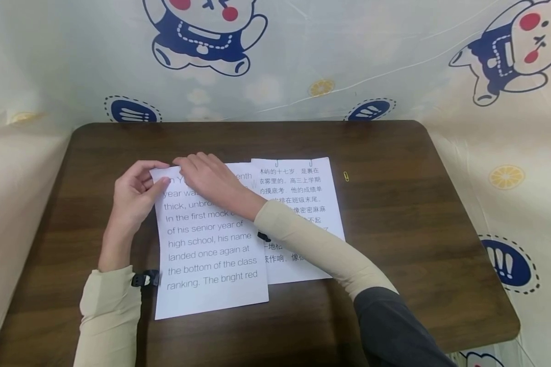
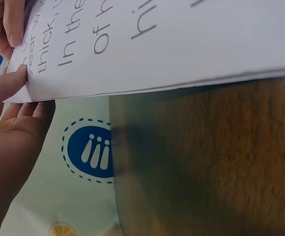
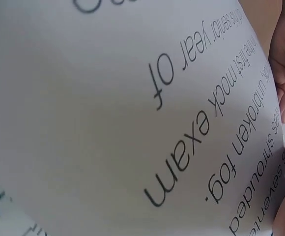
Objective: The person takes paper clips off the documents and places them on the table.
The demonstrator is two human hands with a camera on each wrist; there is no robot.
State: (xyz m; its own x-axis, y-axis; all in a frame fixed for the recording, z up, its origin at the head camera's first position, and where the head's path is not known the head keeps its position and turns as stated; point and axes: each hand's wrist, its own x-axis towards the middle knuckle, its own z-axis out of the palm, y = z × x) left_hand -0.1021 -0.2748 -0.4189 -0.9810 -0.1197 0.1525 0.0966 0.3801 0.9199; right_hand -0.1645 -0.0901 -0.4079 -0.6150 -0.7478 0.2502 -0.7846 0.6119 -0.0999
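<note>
A white stack of paper with large English print point(image 1: 211, 296) lies tilted on the table, its near edge showing more than one layer in the left wrist view. My left hand point(image 1: 135, 196) pinches its top left corner, thumb on top and fingers beneath. Reaching across the print, my right hand point(image 1: 216, 178) bends its fingers over the top edge close by; whether a small item sits between them is hidden. A faint clip point(image 1: 254, 183) shows near the top right of this paper. Partly under its right side lies a sheet with Chinese print point(image 1: 298, 272), two clips point(image 1: 310, 163) along its top.
A yellow paper clip point(image 1: 346, 176) lies on the dark wooden table point(image 1: 418, 229), right of the papers. Patterned cloth point(image 1: 284, 61) hangs behind and around the table. A dark wrist strap point(image 1: 145, 278) is on my left wrist.
</note>
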